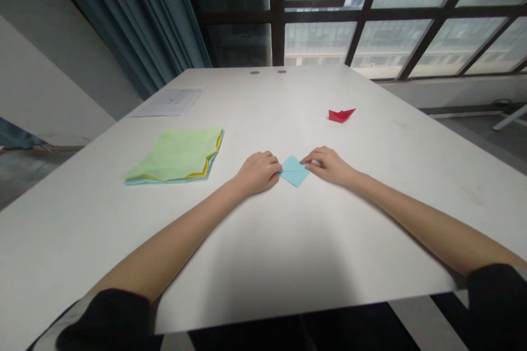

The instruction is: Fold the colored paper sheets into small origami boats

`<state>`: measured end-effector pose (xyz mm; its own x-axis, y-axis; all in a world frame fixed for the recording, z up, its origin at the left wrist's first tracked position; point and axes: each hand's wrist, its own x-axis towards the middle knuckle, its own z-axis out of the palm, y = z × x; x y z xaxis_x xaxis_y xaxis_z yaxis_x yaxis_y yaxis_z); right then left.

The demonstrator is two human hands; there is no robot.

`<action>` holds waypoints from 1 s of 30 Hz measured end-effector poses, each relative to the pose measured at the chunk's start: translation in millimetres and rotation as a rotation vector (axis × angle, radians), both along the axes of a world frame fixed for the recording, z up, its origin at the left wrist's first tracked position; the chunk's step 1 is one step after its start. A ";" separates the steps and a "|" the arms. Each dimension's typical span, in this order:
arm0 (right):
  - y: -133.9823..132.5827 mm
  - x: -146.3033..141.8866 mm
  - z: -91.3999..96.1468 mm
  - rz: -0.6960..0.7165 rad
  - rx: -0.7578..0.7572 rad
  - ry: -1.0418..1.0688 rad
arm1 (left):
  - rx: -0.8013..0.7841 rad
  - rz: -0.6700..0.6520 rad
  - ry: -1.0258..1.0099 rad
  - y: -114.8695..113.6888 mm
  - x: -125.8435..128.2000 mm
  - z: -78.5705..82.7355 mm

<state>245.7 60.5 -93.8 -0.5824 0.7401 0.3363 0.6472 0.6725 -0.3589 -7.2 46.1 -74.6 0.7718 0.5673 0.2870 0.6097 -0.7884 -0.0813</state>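
A small light-blue folded paper (295,171) lies on the white table between my two hands, roughly diamond-shaped, with a crease line across its middle. My left hand (260,171) rests at its left corner, the fingers curled together and closed on that edge. At the right corner, my right hand (326,164) has thumb and forefinger on the paper's edge in a pinch. The fingertips of the left hand are partly hidden by the hand itself.
On the left of the table (263,241) lies a stack of green, yellow and blue paper sheets (177,153). Behind it is a printed sheet (168,102). A red folded paper boat (341,115) sits toward the back right. Windows and a blue curtain (135,16) stand beyond the far edge.
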 end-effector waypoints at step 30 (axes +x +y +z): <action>-15.9 -2.3 4.6 0.022 0.128 0.019 | -0.033 0.004 -0.527 8.0 -5.0 -10.5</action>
